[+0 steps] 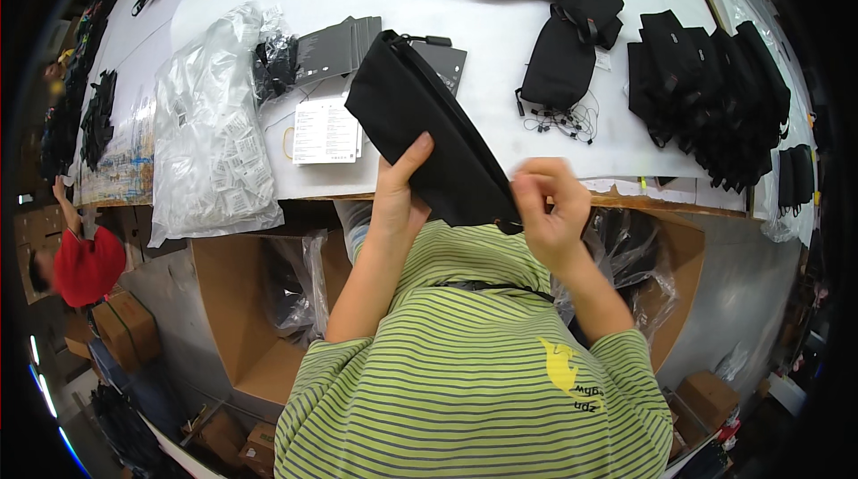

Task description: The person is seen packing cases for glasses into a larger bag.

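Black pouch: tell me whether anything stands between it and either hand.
Nothing visible does. The left hand grips the black pouch directly, thumb across its face. The right hand is at its lower right end with no object between, though blur at the fingertips hides the exact contact.

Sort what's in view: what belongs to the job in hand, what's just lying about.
Likely in the job:
black pouch, held in left hand, right hand by its edge
pouch pile at right

Apparently just lying about:
carton, lower right
cartons, lower left
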Tool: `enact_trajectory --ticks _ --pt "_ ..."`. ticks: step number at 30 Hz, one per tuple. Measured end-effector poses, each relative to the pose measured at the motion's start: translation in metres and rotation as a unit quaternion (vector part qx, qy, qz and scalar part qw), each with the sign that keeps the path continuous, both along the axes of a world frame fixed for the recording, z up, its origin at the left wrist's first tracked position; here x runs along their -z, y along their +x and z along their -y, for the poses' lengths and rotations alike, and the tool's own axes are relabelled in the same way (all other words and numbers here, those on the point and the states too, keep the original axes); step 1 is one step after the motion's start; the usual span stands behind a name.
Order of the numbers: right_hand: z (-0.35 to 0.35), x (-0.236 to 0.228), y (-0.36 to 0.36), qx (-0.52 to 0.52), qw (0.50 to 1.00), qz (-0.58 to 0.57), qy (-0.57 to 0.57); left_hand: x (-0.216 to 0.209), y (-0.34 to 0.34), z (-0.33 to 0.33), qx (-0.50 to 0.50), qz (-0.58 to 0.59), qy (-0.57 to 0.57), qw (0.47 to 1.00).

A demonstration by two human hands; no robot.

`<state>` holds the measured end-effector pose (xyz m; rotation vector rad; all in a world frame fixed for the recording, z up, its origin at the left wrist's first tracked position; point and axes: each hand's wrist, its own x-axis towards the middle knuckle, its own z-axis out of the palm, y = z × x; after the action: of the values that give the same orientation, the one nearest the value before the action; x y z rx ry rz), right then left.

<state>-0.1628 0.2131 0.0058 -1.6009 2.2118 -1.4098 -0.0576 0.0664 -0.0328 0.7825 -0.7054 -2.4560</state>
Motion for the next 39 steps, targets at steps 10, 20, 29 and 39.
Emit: enact_trajectory --ticks 10,20,29,39 --pt "0.027 0.017 -0.02 0.064 0.858 0.485 -0.157 -0.018 0.001 -0.012 0.152 0.027 -0.079 0.985" --pt "0.024 0.009 -0.033 0.124 0.964 0.166 -0.167 -0.017 -0.005 -0.013 0.163 0.057 -0.057 0.983" --pt "-0.005 -0.016 -0.002 -0.115 0.955 0.271 0.024 -0.008 -0.011 0.03 0.069 -0.059 0.104 0.99" --pt "0.008 -0.007 -0.01 -0.043 0.963 -0.26 0.058 -0.02 -0.005 0.006 0.086 -0.07 0.112 0.987"
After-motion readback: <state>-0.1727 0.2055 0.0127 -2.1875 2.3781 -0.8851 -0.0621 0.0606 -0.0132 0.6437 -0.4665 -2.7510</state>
